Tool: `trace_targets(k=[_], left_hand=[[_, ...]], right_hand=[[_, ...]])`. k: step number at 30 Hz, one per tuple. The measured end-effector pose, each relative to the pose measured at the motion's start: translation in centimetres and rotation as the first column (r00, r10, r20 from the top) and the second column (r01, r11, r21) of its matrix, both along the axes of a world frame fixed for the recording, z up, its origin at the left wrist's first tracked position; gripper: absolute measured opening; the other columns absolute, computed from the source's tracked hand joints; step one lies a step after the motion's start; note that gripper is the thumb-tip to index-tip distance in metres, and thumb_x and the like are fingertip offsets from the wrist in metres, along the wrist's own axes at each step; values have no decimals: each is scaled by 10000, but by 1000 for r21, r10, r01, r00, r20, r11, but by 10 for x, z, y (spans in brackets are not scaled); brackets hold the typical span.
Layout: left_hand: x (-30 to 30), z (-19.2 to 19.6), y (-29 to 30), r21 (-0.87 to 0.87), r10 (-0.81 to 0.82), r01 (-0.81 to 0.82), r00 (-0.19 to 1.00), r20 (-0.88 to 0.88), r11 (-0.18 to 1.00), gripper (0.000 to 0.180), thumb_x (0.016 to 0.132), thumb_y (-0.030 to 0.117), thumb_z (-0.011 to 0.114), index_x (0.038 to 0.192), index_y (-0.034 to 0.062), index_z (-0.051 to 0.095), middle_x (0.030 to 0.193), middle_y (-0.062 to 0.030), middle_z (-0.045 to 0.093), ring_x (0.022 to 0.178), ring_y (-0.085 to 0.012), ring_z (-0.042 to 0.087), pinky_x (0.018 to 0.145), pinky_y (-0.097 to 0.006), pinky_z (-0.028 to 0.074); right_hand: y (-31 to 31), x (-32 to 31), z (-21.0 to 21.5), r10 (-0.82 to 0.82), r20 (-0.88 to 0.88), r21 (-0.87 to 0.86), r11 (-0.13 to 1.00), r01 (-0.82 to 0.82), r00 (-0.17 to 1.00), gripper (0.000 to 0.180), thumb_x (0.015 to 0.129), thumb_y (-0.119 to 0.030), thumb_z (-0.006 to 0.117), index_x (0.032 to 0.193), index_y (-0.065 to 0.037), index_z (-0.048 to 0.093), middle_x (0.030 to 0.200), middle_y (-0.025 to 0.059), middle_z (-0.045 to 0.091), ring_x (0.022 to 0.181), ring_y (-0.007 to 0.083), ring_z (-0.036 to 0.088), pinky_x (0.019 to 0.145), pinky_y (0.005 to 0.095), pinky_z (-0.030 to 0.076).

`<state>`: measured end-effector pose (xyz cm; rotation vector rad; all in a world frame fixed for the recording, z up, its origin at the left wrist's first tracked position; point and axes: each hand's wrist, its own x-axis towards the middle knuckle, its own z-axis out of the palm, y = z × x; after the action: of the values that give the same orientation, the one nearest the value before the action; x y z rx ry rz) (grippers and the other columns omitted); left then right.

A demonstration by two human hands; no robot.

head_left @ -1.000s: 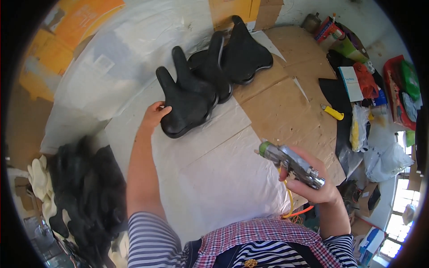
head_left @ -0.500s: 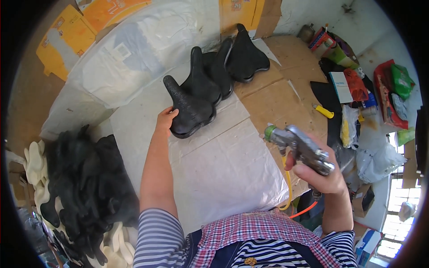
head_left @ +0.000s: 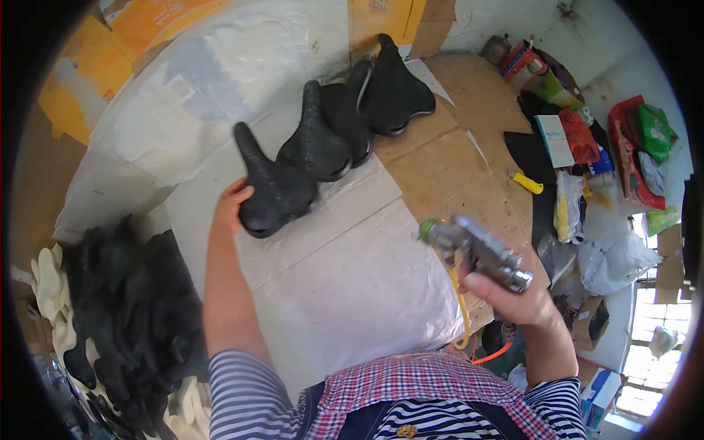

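Note:
My left hand (head_left: 232,206) is closed on the near edge of a black bicycle saddle (head_left: 275,187), whose narrow nose points up and to the left. Behind it, toward the back right, a second saddle (head_left: 314,143), a third saddle (head_left: 357,110) and a fourth saddle (head_left: 398,95) stand close together in a row. On the right, my right hand (head_left: 517,297) grips a metal spray gun (head_left: 480,253) with a green-ringed nozzle facing left, above the covered table. A yellow hose (head_left: 462,323) and an orange hose (head_left: 495,355) hang below the gun.
White sheeting (head_left: 352,279) and brown cardboard (head_left: 462,158) cover the table. A yellow utility knife (head_left: 527,182) lies at right, near a white box (head_left: 554,141) and plastic bags (head_left: 616,260). Black covers (head_left: 132,315) and cream saddle-shaped pads (head_left: 50,282) are piled at lower left.
The held saddle has moved left with my left hand, opening a gap from the row's nearer end. My right hand and the spray gun have shifted slightly left and down.

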<state>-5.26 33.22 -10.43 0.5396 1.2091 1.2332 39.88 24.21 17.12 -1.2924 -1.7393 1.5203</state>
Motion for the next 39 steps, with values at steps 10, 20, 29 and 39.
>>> trace_targets(k=[10,20,29,39], left_hand=[[44,56,117,107,-248,264,958,-144,959,381,804,45,591,1177,-19,550,1056,-98,624,967,-188,590,889,-292,437],[77,-1,67,19,-47,57,943,-329,998,383,736,67,706,1092,51,565,971,-92,617,921,-195,583,844,-290,441],[27,14,16,42,-48,51,997,-68,998,399,706,-17,652,1094,-55,566,1019,-105,632,941,-213,596,891,-322,448],[69,90,122,222,-289,309,950,-116,925,547,649,3,579,1186,-77,517,1058,-136,617,983,-253,582,920,-322,425]], right_hand=[[8,26,-16,-132,-193,30,990,140,972,606,786,-144,678,1305,24,415,941,68,592,848,131,582,781,288,478],[-6,28,19,-437,-184,246,847,471,881,594,790,-178,658,1286,42,418,878,88,585,794,150,561,710,292,484],[-13,33,-3,-147,-82,42,988,151,986,590,771,-119,678,1285,35,435,870,69,584,782,141,566,735,292,471],[-11,70,-15,-324,-246,32,939,342,913,655,758,-169,686,1302,52,397,902,92,595,805,154,583,759,299,486]])
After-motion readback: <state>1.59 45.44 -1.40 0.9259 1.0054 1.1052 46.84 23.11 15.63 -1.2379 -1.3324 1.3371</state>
